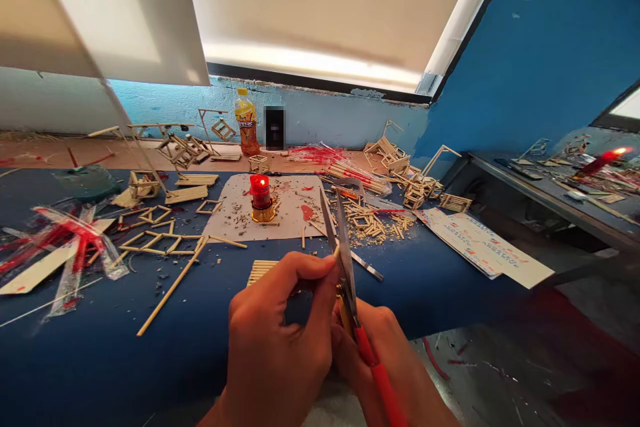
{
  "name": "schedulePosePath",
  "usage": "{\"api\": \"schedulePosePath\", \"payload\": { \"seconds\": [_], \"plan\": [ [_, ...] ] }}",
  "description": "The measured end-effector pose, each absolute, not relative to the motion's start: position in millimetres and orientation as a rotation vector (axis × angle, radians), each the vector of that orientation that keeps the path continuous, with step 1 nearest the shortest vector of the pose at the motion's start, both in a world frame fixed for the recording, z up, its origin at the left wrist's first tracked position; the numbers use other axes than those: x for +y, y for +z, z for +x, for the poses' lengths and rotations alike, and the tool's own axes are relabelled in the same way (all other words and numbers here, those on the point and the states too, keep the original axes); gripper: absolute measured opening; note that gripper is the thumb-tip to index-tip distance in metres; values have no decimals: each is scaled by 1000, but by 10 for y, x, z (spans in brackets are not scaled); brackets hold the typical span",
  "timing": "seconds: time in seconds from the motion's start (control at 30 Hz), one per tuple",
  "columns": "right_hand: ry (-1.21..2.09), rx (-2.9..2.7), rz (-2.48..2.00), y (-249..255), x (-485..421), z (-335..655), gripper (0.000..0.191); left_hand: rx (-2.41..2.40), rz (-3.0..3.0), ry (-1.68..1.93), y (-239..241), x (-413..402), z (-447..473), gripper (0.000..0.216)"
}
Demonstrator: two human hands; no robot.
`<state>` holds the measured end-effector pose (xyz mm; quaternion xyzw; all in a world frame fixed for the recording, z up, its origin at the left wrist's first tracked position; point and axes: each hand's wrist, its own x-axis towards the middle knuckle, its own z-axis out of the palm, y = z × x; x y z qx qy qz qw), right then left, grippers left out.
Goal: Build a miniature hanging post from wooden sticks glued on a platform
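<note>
My left hand [277, 340] is closed in a pinch on a small piece of wooden stick, held up to the blades of the scissors [344, 247]. My right hand [385, 360] grips the red handles of those scissors, whose blades stand slightly apart and point away from me. Both hands are at the near edge of the blue table [150, 347]. Just beyond my left hand lies a flat mat of glued sticks [260, 271]. A lit red candle [261, 197] stands on a white sheet [280, 213] farther back.
Loose sticks, square stick frames [150, 233] and wood chips litter the table. An orange drink bottle [247, 121] stands at the back wall. Red-and-clear plastic wrappers [75, 240] lie at left, printed paper [485, 247] at right, and another lit candle [603, 160] burns on the right table.
</note>
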<state>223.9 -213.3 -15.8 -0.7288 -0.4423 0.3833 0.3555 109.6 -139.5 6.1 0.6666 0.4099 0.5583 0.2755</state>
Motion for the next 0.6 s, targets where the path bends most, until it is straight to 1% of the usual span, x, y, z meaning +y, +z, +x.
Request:
{"api": "schedulePosePath", "payload": {
  "seconds": [0.07, 0.13, 0.23, 0.4, 0.53, 0.6],
  "plan": [
    [1015, -1149, -1852, -131, -2111, 2252, 84, 1101, 1818, 1512, 46, -1356, 1111, 17],
    [1021, -1145, -1819, -93, -2097, 2278, 81, 1127, 1877, 1537, 35, -1319, 1133, 19],
    [1060, -1202, -1756, -18, -2094, 2321, 69, 1124, 1969, 1579, 30, -1296, 1154, 20],
    [1051, -1192, -1679, 84, -2105, 2366, 57, 1004, 1983, 1533, 41, -1341, 1135, 21],
    [1076, -1179, -1694, 51, -2102, 2372, 42, 975, 1962, 1489, 36, -1372, 1133, 20],
    [1044, -1175, -1732, -10, -2107, 2363, 38, 974, 1959, 1492, 30, -1387, 1131, 19]
  ]
}}
